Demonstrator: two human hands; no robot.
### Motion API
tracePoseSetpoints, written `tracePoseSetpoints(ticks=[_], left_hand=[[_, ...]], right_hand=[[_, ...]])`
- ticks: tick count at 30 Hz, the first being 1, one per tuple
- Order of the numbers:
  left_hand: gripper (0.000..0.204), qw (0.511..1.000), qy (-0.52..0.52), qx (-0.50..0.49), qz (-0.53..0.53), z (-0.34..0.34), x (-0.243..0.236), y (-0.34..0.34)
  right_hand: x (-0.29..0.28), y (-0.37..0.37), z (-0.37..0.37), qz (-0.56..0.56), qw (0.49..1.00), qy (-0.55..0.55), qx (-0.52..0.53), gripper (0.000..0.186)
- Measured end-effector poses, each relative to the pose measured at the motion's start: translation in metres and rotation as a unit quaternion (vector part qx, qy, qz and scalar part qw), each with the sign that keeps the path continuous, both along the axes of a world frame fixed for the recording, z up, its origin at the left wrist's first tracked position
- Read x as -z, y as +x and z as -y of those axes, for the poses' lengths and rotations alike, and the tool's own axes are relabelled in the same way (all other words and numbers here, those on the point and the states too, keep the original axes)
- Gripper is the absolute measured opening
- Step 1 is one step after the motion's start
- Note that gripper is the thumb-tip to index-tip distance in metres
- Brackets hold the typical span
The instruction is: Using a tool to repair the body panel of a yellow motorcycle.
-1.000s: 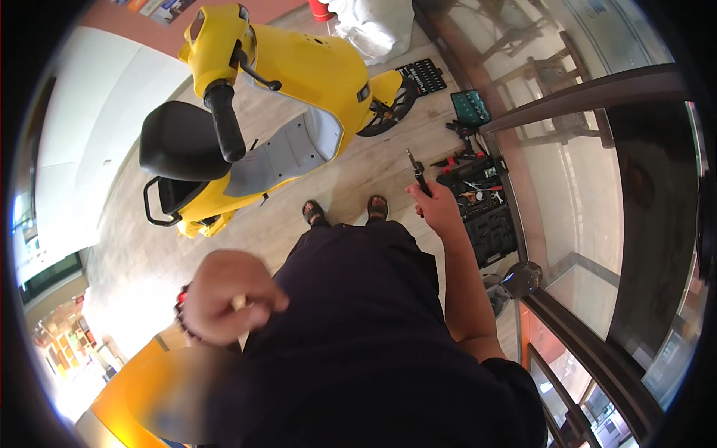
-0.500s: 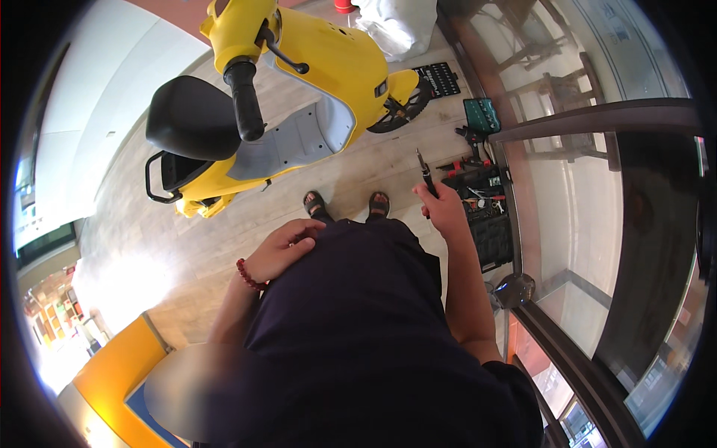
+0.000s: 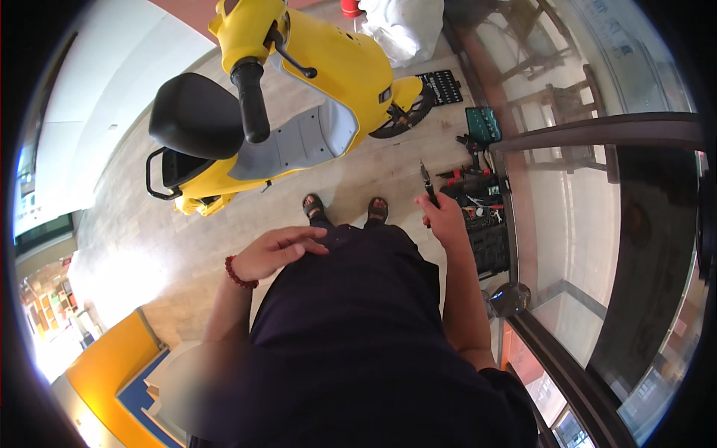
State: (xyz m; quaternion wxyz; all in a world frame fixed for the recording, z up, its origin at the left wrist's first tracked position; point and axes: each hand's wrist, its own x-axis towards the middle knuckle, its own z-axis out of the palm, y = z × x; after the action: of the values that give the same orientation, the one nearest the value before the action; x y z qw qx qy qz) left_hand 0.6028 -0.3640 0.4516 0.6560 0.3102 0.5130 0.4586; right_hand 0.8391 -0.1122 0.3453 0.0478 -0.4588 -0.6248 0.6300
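Observation:
My right hand (image 3: 444, 218) is closed around the dark handles of what look like pliers (image 3: 428, 181), their narrow metal jaws pointing away from me. Empty, my left hand (image 3: 280, 252) hovers in front of my dark clothing with its fingers stretched out; a red bead bracelet circles that wrist. Ahead and to the left stands a yellow scooter (image 3: 340, 56) with a black seat (image 3: 196, 116), a black handlebar grip (image 3: 252, 104) and a grey footboard (image 3: 299, 142). Neither hand touches it.
Along the glass partition (image 3: 567, 216) on the right lie an open black toolbox (image 3: 485, 243), a dark power drill (image 3: 472, 147), a green case (image 3: 482, 124) and a black socket set (image 3: 442, 87). A white bag (image 3: 403, 26) sits beyond the front wheel.
My left hand has shifted slightly left, and its fingers have straightened. The pliers stay in my right hand, which has dropped a little toward me. The view has tilted slightly.

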Motion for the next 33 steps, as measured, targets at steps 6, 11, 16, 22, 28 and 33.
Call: tracePoseSetpoints(ticks=[6, 11, 16, 22, 28, 33], left_hand=[[0.029, 0.99, -0.1, -0.041, -0.095, 0.007, 0.004, -0.012], [0.029, 0.943, -0.26, -0.011, -0.206, 0.015, 0.008, -0.012], [0.032, 0.853, -0.322, 0.112, -0.396, 0.018, 0.019, -0.005], [0.034, 0.836, -0.287, 0.127, -0.45, 0.017, 0.025, 0.002], [0.034, 0.825, -0.292, 0.128, -0.467, 0.018, 0.027, 0.006], [0.033, 0.834, -0.287, 0.107, -0.459, 0.017, 0.029, 0.009]], right_hand=[[0.004, 0.007, -0.003, 0.028, 0.999, -0.016, 0.012, 0.021], [0.009, 0.012, -0.002, 0.032, 0.999, -0.025, 0.014, 0.023], [0.014, 0.016, 0.0, 0.053, 0.999, -0.005, 0.006, 0.028], [0.013, 0.022, -0.002, 0.094, 0.995, 0.007, -0.026, 0.026], [0.01, 0.026, -0.004, 0.105, 0.992, 0.037, -0.056, 0.031], [0.01, 0.024, -0.003, 0.107, 0.991, 0.025, -0.079, 0.031]])
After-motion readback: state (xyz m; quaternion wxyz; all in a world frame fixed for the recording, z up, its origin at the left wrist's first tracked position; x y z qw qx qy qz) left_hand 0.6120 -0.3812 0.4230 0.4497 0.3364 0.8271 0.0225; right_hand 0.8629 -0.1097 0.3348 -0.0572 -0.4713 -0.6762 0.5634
